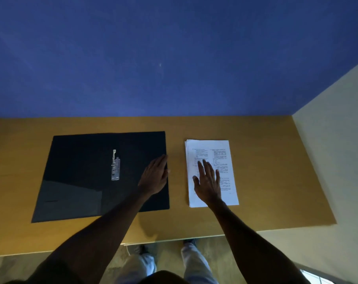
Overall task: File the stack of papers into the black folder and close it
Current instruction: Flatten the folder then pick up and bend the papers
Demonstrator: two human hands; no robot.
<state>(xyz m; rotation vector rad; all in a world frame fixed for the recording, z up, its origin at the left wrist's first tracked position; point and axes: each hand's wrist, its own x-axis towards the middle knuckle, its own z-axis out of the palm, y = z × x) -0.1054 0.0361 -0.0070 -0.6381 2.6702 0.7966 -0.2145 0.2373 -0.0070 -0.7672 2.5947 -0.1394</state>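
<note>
The black folder (87,175) lies flat and spread wide on the wooden table, its silver metal clip (115,168) showing near the middle. My left hand (155,177) rests on the folder's right edge, fingers together and flat, holding nothing. To the right lies the stack of papers (219,152), white printed sheets in a neat pile. My right hand (208,181) lies over the stack with fingers spread, palm down, not gripping it.
The wooden table (266,171) runs up to a blue wall behind and a pale wall on the right. Its front edge is close to my legs and shoes, which show below it.
</note>
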